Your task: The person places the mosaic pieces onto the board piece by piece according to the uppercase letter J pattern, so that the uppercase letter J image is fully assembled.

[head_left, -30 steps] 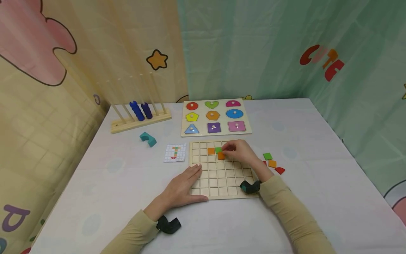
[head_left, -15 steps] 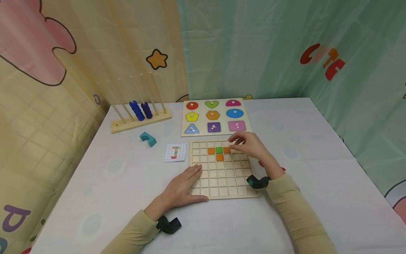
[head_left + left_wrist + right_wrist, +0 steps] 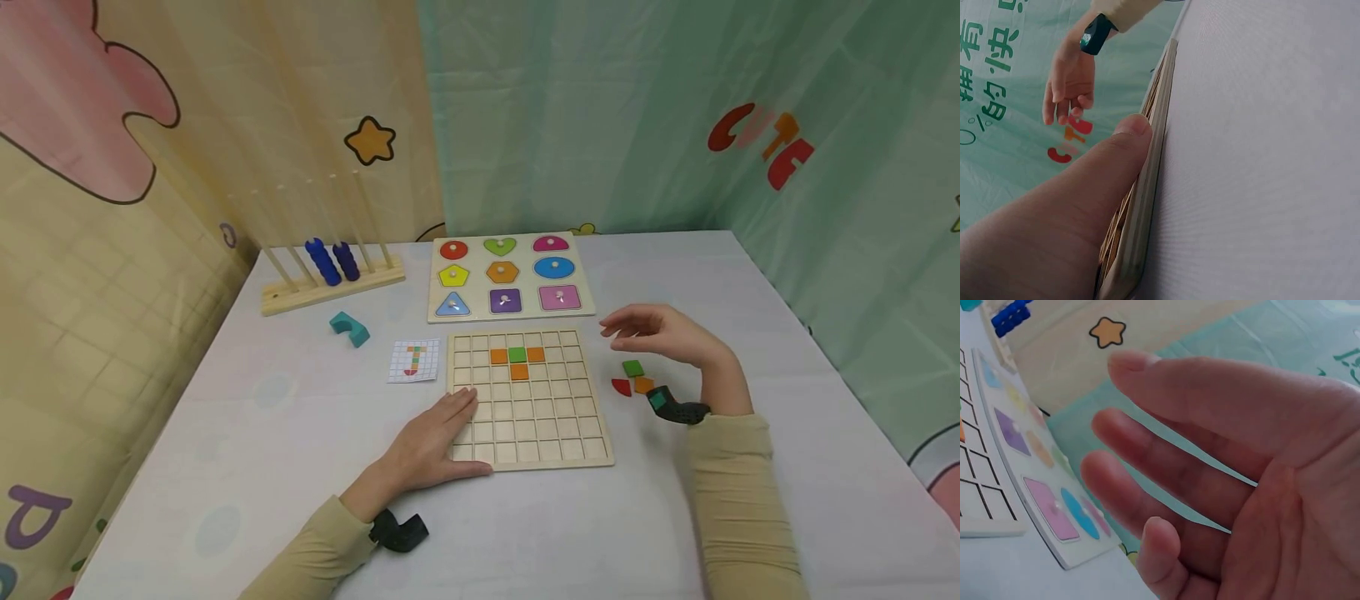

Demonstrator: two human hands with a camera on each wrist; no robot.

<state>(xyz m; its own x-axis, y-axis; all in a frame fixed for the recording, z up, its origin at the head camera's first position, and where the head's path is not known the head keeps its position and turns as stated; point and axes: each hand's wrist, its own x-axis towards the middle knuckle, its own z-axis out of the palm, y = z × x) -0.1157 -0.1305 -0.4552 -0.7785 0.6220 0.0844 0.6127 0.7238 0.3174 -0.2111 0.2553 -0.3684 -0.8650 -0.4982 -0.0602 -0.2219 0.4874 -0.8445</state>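
Note:
My left hand (image 3: 427,442) lies with straight fingers on the left edge of a wooden grid board (image 3: 536,427); its thumb (image 3: 1132,128) rests along the near edge. On the board sit a green square tile (image 3: 517,355), an orange tile (image 3: 498,357) to its left, another orange tile (image 3: 536,355) to its right and a third orange tile (image 3: 520,372) below it. My right hand (image 3: 667,333) hovers right of the board, fingers loosely bent and holding nothing. Beneath it lie a green tile (image 3: 633,368), an orange tile (image 3: 643,385) and a red quarter-round tile (image 3: 621,387).
A small pattern card (image 3: 414,361) lies left of the board. Behind are a knobbed shape puzzle (image 3: 480,310) and a wooden peg stand (image 3: 330,292) with blue and purple pieces. A teal arch-shaped block (image 3: 350,328) lies front of the stand.
My right hand put an orange tile to the right of the green one, let go, and moved right off the board toward the loose tiles. The left hand has stayed put.

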